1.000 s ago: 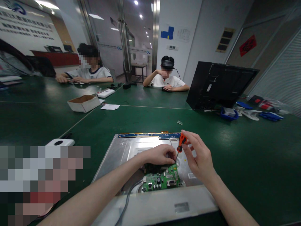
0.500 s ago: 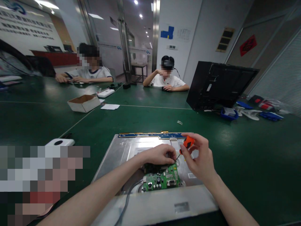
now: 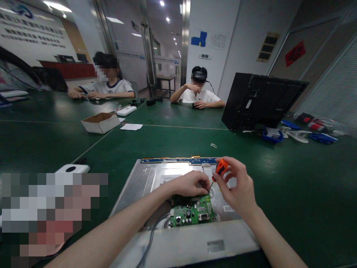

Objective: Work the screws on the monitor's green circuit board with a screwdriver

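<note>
My right hand grips a small screwdriver with an orange and black handle between thumb and fingers. Its shaft slants down and left to the far right corner of a green circuit board. There my left hand is closed, with thumb and fingertips pinched close to the screwdriver's tip; whatever lies between them is hidden. The board rests on the silver metal back of a display panel, and my left hand covers its far left part. A blue circuit strip runs along the panel's far edge.
A grey cable runs from the board over the panel's near edge. Farther off on the green table are an open box, a white device and a black monitor casing. Two people sit across the table; a blurred-out area covers the lower left.
The screwdriver's handle has turned and shifted slightly left, and my right fingers have moved a little with it. My left hand stays at the board's corner.
</note>
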`<move>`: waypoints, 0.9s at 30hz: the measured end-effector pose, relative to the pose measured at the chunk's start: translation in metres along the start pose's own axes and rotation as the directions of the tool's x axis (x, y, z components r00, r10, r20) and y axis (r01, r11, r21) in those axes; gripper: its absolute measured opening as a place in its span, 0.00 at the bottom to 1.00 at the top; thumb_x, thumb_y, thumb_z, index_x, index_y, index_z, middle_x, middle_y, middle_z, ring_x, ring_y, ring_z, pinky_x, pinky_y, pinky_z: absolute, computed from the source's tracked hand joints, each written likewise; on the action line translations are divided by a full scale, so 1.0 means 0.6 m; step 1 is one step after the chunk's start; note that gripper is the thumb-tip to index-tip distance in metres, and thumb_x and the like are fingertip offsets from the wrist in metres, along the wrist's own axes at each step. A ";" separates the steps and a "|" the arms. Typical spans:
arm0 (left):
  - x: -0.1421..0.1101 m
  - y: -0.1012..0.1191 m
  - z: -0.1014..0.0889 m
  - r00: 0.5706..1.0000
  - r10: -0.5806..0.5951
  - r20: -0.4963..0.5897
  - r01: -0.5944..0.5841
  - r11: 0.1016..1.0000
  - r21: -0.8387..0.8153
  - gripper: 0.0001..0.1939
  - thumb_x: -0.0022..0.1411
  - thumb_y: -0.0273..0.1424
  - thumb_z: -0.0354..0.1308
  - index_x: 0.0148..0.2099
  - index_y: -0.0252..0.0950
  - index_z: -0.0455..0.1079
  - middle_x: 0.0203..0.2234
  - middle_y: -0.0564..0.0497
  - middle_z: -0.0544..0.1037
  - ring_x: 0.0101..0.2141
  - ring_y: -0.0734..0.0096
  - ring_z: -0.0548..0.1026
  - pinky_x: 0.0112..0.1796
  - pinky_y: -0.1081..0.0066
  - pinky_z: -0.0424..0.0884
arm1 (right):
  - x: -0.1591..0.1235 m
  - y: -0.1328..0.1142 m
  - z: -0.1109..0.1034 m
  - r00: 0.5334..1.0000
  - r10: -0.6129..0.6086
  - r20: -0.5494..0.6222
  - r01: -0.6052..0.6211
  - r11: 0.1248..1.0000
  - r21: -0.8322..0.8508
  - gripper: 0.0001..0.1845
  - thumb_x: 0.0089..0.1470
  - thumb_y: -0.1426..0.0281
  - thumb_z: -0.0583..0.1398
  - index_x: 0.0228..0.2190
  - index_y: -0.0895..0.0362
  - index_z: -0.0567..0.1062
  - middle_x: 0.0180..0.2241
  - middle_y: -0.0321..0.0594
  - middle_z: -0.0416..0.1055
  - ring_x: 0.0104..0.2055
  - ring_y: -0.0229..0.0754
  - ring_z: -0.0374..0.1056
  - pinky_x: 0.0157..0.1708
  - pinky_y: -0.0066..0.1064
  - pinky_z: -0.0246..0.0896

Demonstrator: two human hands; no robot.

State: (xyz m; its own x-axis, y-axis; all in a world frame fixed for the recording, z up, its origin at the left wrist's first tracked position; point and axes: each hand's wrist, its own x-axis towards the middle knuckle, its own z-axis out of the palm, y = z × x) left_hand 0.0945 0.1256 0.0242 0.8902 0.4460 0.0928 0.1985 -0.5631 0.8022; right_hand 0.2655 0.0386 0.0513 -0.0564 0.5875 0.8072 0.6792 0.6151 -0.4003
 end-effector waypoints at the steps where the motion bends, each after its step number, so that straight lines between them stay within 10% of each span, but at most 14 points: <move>1: 0.000 0.000 0.000 1.000 0.008 0.001 -0.008 1.000 0.003 0.05 0.55 0.20 0.62 0.32 0.34 0.71 0.27 0.55 0.73 0.30 0.72 0.70 0.33 0.75 0.65 | -0.001 0.002 0.001 1.000 0.003 -0.009 -0.003 1.000 0.000 0.23 0.60 0.70 0.61 0.55 0.51 0.62 0.39 0.41 0.76 0.28 0.39 0.73 0.22 0.29 0.70; 27: 0.000 -0.005 0.000 1.000 0.001 0.000 -0.001 1.000 0.008 0.05 0.58 0.21 0.63 0.34 0.34 0.72 0.28 0.56 0.74 0.30 0.72 0.71 0.33 0.75 0.65 | 0.002 0.002 0.000 0.999 -0.040 -0.002 0.040 0.999 -0.007 0.23 0.62 0.72 0.58 0.58 0.50 0.62 0.42 0.43 0.74 0.31 0.40 0.74 0.23 0.30 0.72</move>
State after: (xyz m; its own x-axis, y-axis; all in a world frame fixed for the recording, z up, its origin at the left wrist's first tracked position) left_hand 0.0941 0.1271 0.0217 0.8905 0.4452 0.0936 0.2006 -0.5690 0.7975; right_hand 0.2661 0.0400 0.0518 -0.0817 0.5616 0.8233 0.6816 0.6342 -0.3650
